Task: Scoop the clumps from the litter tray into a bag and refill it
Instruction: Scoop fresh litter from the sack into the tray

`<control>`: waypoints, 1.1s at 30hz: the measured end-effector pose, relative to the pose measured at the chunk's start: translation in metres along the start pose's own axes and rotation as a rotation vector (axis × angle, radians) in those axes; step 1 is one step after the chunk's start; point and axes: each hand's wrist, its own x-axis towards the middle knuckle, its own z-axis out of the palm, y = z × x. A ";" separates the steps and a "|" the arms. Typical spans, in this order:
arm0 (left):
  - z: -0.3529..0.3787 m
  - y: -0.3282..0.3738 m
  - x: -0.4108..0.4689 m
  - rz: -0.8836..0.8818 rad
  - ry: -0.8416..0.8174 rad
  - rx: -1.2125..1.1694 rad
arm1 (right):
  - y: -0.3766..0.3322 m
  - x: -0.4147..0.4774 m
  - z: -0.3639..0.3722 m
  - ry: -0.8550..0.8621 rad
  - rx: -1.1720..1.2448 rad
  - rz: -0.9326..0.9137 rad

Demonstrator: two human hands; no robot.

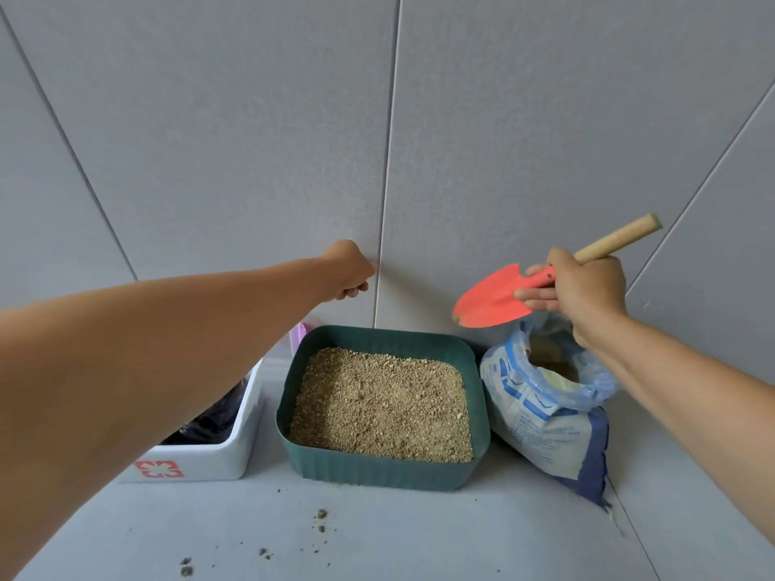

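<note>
A dark green litter tray stands on the grey floor against the wall, filled with tan litter. My right hand grips a red scoop by its wooden handle, blade empty, held in the air above the open blue-and-white litter sack at the tray's right. My left hand is closed in a fist with nothing visible in it, raised by the wall behind and above the tray. A white bin with a dark bag inside sits left of the tray, partly hidden by my left arm.
Grey tiled walls close the corner behind and to the right. Small clumps and spilled grains lie on the floor in front of the tray. A pink object peeks out behind the tray's left corner.
</note>
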 end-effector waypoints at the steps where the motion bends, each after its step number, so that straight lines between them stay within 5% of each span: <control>1: 0.002 0.000 0.000 0.007 -0.011 0.017 | 0.004 -0.007 0.002 -0.045 -0.064 -0.061; 11: 0.006 -0.014 -0.007 0.091 -0.145 0.254 | 0.060 -0.047 0.036 -0.760 -0.844 -0.756; 19: 0.011 -0.028 -0.005 0.051 -0.200 0.245 | 0.073 -0.062 0.035 -0.852 -0.924 -0.918; 24: 0.019 -0.026 -0.007 0.092 -0.215 0.326 | 0.079 -0.064 0.039 -0.777 -0.933 -0.911; 33: 0.017 -0.024 -0.013 0.122 -0.272 0.388 | 0.104 -0.066 0.041 -0.921 -1.205 -0.886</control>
